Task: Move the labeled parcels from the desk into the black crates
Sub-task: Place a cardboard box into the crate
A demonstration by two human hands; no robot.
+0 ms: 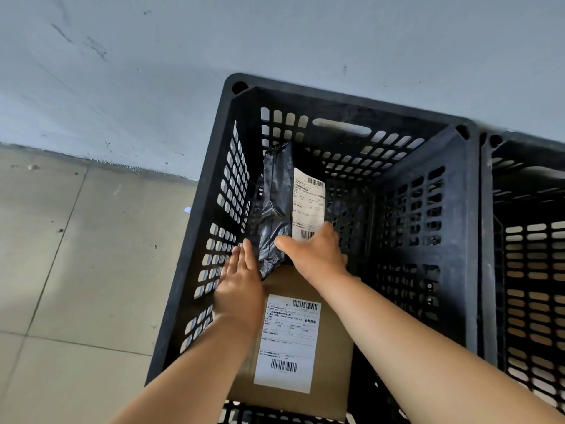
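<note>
Setting the black poly parcel (pixel 276 206) down inside the black crate (pixel 425 215), I have my right hand (pixel 315 255) curled round its near end. My left hand (pixel 240 284), fingers straight, rests flat just beside it, on the cardboard parcel (pixel 330 356) lying beneath both hands. Next, I judge, I let go, withdraw, and return for another.

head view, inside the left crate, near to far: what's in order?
Cardboard box → right hand → black bag parcel → far crate wall.
</note>
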